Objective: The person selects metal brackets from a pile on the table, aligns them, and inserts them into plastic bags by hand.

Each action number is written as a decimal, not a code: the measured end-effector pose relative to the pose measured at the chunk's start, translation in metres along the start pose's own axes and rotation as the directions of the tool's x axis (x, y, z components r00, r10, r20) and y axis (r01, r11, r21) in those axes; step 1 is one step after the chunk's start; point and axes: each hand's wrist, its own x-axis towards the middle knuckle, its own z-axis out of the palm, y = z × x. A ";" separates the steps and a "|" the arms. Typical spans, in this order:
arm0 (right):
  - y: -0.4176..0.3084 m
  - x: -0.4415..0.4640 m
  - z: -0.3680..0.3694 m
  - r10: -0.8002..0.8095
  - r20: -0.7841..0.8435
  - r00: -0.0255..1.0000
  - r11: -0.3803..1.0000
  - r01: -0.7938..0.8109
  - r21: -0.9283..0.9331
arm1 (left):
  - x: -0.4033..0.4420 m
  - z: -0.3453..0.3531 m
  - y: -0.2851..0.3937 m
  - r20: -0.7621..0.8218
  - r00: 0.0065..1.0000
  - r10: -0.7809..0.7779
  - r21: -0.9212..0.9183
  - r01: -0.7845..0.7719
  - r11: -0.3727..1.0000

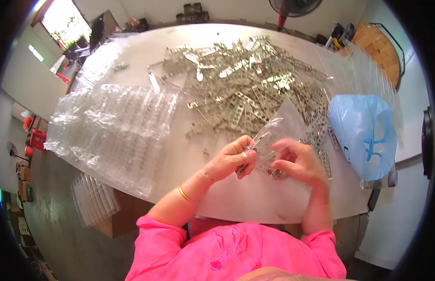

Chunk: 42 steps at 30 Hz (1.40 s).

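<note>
My left hand (pixel 238 157) is closed, pinching the lower end of a clear plastic bag (pixel 288 121) between thumb and fingers. Small metal pieces show under its fingertips, partly hidden. Just to the right of the bag is my right hand (pixel 299 161), slightly blurred, its thumb and forefinger apart and nothing visible between them. Whether its fingertips touch the bag I cannot tell. Beyond both hands lies a large heap of flat, perforated metal strips (pixel 238 114), some reaching down beside my right hand.
Stacked clear plastic packs (pixel 114 126) cover the table's (pixel 227 199) left side. On the right sit a blue plastic bag (pixel 360 126) and clear plastic sheets (pixel 374 70). A cardboard box (pixel 117 218) stands below the left edge. A fan (pixel 294 5) is behind the table.
</note>
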 end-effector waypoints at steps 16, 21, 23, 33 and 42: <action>-0.131 -0.063 0.008 -0.851 -0.035 0.524 0.161 0.324 0.932 | 0.005 -0.002 -0.006 -0.081 0.997 0.021 0.013 -0.020 1.000; -0.133 -0.063 0.002 -0.852 0.043 0.521 0.210 0.266 0.941 | 0.005 -0.002 -0.007 -0.045 0.999 -0.003 0.013 0.004 1.000; -0.139 -0.059 0.007 -0.833 -0.032 0.552 0.129 0.252 0.959 | 0.005 0.001 -0.006 -0.035 0.999 -0.031 0.024 0.032 0.999; -0.125 -0.040 0.003 -0.912 -0.061 0.405 -0.009 0.129 0.992 | 0.004 0.001 -0.004 -0.049 0.997 -0.056 -0.024 0.055 0.998; -0.123 -0.050 0.020 -0.813 -0.157 0.560 -0.055 0.195 0.979 | 0.003 -0.001 -0.003 0.000 0.998 -0.055 -0.014 0.055 0.998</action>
